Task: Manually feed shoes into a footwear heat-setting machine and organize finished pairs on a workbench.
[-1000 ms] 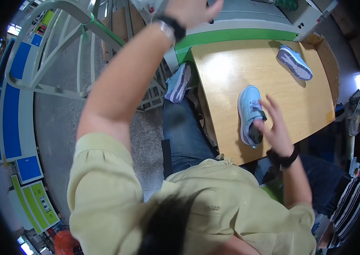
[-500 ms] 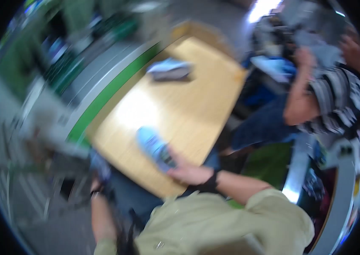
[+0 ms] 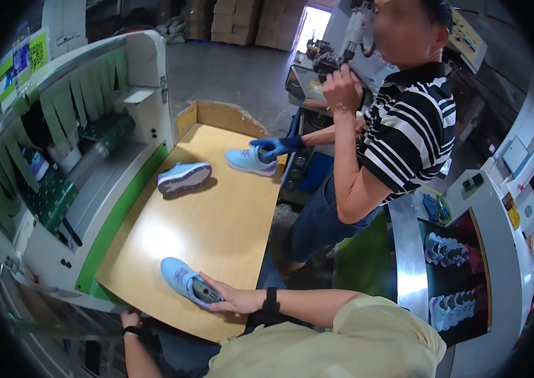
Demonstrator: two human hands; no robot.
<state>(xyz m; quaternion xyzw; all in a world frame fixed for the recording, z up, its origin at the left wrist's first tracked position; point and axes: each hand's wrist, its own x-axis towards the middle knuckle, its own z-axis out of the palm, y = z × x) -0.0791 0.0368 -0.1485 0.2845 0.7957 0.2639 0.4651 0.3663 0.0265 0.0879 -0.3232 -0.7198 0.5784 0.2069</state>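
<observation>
My right hand (image 3: pixel 237 298) grips the heel end of a light blue sneaker (image 3: pixel 177 275), which rests on the near part of the wooden table (image 3: pixel 216 220) with its toe pointing away to the left. Below the table's near left edge is my left hand (image 3: pixel 131 320); its fingers are mostly hidden. Farther up the table a second light blue sneaker (image 3: pixel 185 178) lies tipped on its side, sole toward me. At the far right edge, a co-worker's blue-gloved hand (image 3: pixel 273 147) holds a third light blue sneaker (image 3: pixel 251 161) by its heel.
A white machine (image 3: pixel 153 82) with green strip curtains and a green conveyor (image 3: pixel 49 195) stands along the left; a shoe sits on that belt. A co-worker in a striped shirt (image 3: pixel 412 132) stands at the right. Behind my right arm, a rack (image 3: pixel 459 271) holds several light blue shoes.
The view has swung and sharpened. My right hand still holds the sneaker. The co-worker's gloved hand is now on another sneaker at the table's far edge.
</observation>
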